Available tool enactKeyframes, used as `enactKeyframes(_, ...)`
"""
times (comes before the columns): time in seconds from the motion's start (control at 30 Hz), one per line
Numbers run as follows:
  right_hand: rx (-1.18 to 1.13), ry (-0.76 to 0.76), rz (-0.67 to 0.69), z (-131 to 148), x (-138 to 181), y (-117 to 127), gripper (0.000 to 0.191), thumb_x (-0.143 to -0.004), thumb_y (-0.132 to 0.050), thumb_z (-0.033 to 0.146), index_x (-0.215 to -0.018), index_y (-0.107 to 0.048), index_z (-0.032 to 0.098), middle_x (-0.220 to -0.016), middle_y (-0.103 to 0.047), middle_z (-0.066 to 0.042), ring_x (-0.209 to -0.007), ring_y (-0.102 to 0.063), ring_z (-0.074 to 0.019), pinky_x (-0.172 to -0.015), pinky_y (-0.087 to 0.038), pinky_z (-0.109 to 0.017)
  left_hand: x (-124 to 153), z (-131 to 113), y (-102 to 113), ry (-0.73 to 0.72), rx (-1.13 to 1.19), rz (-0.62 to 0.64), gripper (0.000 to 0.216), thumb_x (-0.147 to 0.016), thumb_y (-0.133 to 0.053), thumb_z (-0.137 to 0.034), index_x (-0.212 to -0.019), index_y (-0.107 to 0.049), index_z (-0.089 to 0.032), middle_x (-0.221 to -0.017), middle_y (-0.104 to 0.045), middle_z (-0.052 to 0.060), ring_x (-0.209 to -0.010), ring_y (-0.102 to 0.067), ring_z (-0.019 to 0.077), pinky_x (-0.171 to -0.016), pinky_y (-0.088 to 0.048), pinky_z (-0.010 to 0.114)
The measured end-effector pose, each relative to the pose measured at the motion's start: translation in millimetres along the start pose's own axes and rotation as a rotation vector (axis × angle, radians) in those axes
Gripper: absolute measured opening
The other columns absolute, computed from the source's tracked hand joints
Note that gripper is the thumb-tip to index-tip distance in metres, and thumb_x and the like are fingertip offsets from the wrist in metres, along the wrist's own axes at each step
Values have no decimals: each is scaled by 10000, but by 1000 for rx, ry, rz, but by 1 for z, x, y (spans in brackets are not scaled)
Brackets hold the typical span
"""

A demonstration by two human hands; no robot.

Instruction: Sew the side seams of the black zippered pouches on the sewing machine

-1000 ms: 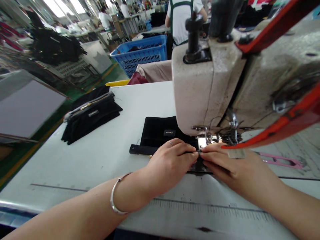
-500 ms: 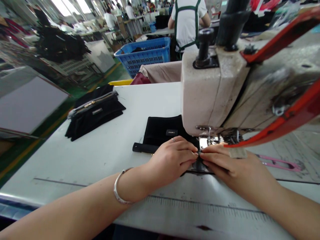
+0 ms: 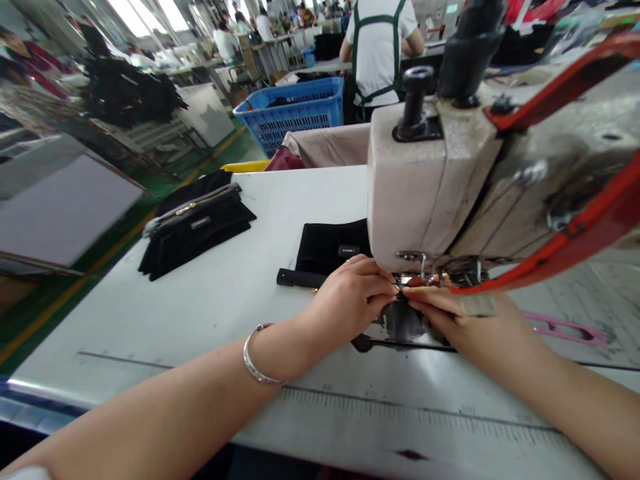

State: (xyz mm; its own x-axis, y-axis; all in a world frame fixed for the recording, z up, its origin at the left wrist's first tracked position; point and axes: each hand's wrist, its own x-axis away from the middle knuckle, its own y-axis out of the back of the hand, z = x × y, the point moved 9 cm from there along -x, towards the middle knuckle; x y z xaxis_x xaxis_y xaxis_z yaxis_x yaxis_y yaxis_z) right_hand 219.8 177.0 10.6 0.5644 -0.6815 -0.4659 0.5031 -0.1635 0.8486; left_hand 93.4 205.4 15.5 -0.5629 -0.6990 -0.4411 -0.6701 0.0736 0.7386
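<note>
Black fabric piece (image 3: pixel 324 241) partly hidden behind the sewing machine (image 3: pixel 407 193), its label lettering (image 3: pixel 349 251) illegibly small

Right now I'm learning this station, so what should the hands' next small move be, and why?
Probably ease the flat black fabric piece slightly further forward under the off-white sewing-machine head: it runs out of sight behind the head, the bare left hand covers part of it, and the bare right hand has fingertips near the left's.
</note>
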Motion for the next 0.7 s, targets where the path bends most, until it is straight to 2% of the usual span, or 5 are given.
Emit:
enactKeyframes(0.43, 20, -27, 3, 0, -2, 2, 289, -914, -523, 82, -1001, -749, 240, -1027, -764, -53, -940, -705, -225, -778, -588, -358, -2, 2, 0, 0, 10, -31, 62, -869, -747, -140, -850, -764, -196, -926, -776, 12, -893, -711, 172, -863, -580, 325)
enactKeyframes(0.57, 43, -33, 4, -2, -2, -1, 275, -919, -518, 90, -992, -745, 229, -998, -764, -55, -890, -702, -226, -735, -577, -353, -3, 3, 0, 15, 23, -18, 85, -877, -730, -124, -840, -761, -194, -901, -775, 9, -896, -716, 170, -895, -573, 330)
enactKeyframes(0.7, 35, -45, 8, -3, -3, -2, 275, -916, -530, 86, -999, -743, 239, -1017, -764, -48, -894, -700, -210, -773, -574, -344, -3, 3, -1, 11, 19, -9, 80, -885, -726, -141, -843, -766, -196, -887, -774, 15, -882, -721, 175, -894, -577, 340)
